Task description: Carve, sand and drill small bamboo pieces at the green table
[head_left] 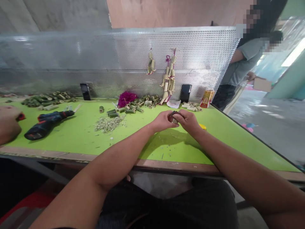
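The left hand (163,121) and the right hand (189,120) meet just right of the middle of the frame, above the near half of the green tabletop (240,143). Between them is a small piece (175,117), dark on top and pale below, probably a short cut of bamboo, though the fingers cover too much of it to be sure. Both grips are narrow: the left fingers curl around the piece, and the right thumb lies across its face.

Handling this well calls for a firm left hold, with light, even pressure from the right thumb. Fingertips are best kept off any cut rim, since split bamboo can leave sharp fibres. Keeping the wrists low over the table would steady both hands.

Left of centre, pale slivers (109,124) lie in a thin, brittle-looking tangle beside short green tubes (112,113), smooth-skinned and round. Behind them is a fluffy magenta bundle of cord (126,98). Strung bamboo segments (170,78), dry and cream-coloured, hang against the perforated metal sheet (202,41) at upper centre. The cordless drill (49,124), dark with red accents, lies on its side at left, near another person's hand (9,124).
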Demonstrator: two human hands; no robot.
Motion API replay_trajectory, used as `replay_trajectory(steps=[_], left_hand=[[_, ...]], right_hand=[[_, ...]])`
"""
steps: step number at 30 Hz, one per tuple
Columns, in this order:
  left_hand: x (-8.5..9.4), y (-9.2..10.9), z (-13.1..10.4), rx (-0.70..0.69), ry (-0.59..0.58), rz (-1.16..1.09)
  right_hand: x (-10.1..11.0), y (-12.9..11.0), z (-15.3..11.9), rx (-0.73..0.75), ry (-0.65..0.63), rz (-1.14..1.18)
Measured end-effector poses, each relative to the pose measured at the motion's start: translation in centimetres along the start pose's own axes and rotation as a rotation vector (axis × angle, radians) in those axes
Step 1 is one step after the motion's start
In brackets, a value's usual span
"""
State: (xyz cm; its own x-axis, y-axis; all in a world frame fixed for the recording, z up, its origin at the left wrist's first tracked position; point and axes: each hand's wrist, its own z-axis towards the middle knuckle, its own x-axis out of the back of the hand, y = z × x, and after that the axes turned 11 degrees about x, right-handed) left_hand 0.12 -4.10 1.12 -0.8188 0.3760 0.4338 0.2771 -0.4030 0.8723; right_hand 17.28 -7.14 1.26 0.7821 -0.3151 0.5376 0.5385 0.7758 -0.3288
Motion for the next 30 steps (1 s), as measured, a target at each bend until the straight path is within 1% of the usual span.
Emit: replay_trajectory(steps=[1,3,7,9,12,13,17,21,23,25,27,30], left_hand=[[-0.1,-0.1,0.1,0.002,0.004,-0.002],[0.0,-0.3,0.3,-0.007,0.009,-0.088],[0.9,-0.1,0.7,-0.041,0.038,-0.377],[1.4,0.1,0.7,-0.043,0.068,-0.424],[1.7,0.2,0.7,-0.034,0.059,-0.36],[1.6,0.2,0.6,-0.028,0.047,-0.308],[0.8,0.2,0.3,-0.036,0.032,-0.086],[0.2,0.5,-0.1,-0.041,0.06,0.097],[0.2,0.7,-0.2,-0.027,0.043,0.079],[0.5,0.8,-0.2,-0.006,0.012,-0.044],[0.8,0.9,-0.1,0.01,0.006,-0.165],[1.0,0.9,-0.1,0.016,0.01,-0.183]], right_hand=[[0.0,0.1,0.0,0.003,-0.008,-0.006],[0.2,0.3,0.0,-0.003,-0.005,-0.021],[0.7,0.6,0.0,-0.037,0.009,-0.045],[0.8,0.6,-0.1,-0.056,0.043,-0.025],[0.7,0.2,0.0,-0.082,0.144,0.008],[0.6,0.0,0.0,-0.084,0.152,0.016],[0.0,-0.3,0.0,-0.053,0.06,0.038],[-0.3,0.0,0.0,-0.04,0.005,0.013],[-0.1,0.4,0.0,-0.018,-0.04,0.01],[0.3,0.7,0.0,-0.016,-0.055,0.002],[0.7,0.8,0.0,-0.04,-0.014,-0.017],[1.0,0.7,0.1,-0.079,0.099,-0.02]])
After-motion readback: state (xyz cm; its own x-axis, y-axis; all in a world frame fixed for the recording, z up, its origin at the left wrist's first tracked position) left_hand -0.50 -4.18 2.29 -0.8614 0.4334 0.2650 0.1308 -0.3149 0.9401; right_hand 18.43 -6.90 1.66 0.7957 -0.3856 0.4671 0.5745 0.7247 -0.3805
